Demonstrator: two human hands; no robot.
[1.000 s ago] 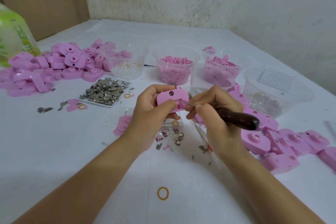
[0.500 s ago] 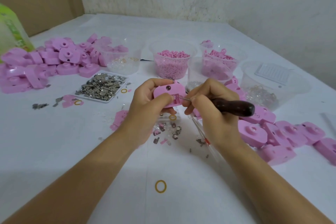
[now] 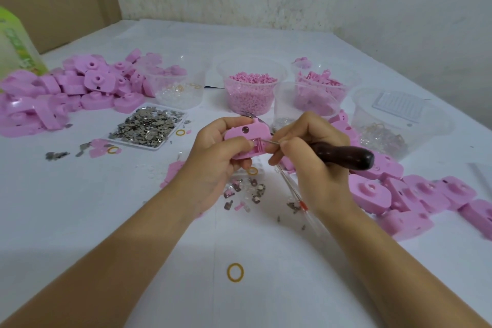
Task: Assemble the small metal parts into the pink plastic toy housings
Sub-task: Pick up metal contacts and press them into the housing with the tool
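Little moved in the last second. Far left, the pile of pink housings [image 3: 80,88] sat untouched on the worktop [image 3: 80,221], with the tray of metal parts [image 3: 149,125] just right of it, same as before. Left hand [image 3: 213,157] stayed clamped on one housing [image 3: 247,138], fingers over the top and thumb across the front, held up off the worktop at centre. The thin metal tip of the tool [image 3: 346,154] stayed at the slot on the housing's right side; the dark handle looked a bit more level than a second earlier. Right hand [image 3: 311,157] kept its curled grip round the tool. Couldn't tell whether a metal part was already in the slot, too small. My read: same step, seating a part with the tool, not finished. Loose metal parts [image 3: 245,192] lay under the hands. On the right, the second pile of housings [image 3: 412,194] was unchanged, so no unit got set down.
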